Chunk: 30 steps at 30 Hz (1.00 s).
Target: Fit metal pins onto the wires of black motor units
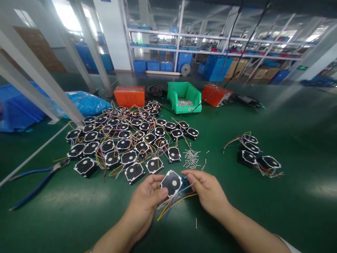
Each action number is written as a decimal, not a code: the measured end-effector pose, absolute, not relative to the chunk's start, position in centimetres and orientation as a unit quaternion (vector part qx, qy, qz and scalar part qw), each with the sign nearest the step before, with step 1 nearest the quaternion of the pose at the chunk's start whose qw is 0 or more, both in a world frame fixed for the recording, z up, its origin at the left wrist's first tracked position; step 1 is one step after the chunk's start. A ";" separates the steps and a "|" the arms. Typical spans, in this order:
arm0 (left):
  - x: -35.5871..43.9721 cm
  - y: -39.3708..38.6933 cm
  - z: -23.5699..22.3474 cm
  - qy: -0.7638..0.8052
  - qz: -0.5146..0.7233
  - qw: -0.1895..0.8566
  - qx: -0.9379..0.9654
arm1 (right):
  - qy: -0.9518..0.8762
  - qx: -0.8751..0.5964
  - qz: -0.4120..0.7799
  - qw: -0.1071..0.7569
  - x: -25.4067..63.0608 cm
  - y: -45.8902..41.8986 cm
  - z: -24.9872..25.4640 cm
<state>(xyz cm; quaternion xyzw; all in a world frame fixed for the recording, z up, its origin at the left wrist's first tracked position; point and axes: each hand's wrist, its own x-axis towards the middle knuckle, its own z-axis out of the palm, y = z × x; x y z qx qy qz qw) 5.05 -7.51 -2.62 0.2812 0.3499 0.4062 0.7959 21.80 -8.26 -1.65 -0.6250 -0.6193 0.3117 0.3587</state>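
Note:
My left hand [147,198] is closed around a boxy black motor [171,183] with white corner edges and a round mark on its face, thumb on top. Red, yellow, blue and white wires [172,203] trail from it toward the lower right. Just right of the motor, my right hand [207,191] has thumb and forefinger pinched together; what they hold is too small to make out. Blue rings [185,182] lie beside those fingertips. A loose screw [196,223] lies below the hands, and a heap of screws [191,159] lies beyond them.
Many similar motors [123,144] with tangled wires cover the left and middle of the green table [263,218]. Several more motors [250,147] sit at right. Blue-handled pliers [39,182] lie far left. Behind stand a green bin [175,95] of screws and two orange boxes [129,96].

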 end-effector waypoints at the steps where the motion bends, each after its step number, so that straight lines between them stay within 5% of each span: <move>1: 5.0 -7.5 -2.6 0.353 0.405 0.795 0.283 | -0.641 -0.618 0.292 0.350 21.7 -8.4 -1.7; 12: 5.4 -7.7 -3.2 0.373 0.415 0.777 0.291 | -0.789 -0.592 0.014 0.167 21.0 -8.9 -1.7; 17: 5.5 -7.8 -3.0 0.364 0.409 0.792 0.271 | -0.813 -0.562 -0.004 0.152 20.8 -8.9 -2.4; 22: 5.1 -7.6 -2.8 0.366 0.406 0.801 0.245 | -0.791 -0.564 0.146 0.187 20.8 -8.9 -2.5; 27: 4.9 -7.5 -2.7 0.345 0.414 0.811 0.228 | -0.504 -0.585 0.466 0.431 21.9 -7.7 -1.4; 30: 5.0 -7.6 -2.5 0.335 0.408 0.818 0.228 | -0.331 -0.516 0.612 0.500 22.8 -7.0 -1.3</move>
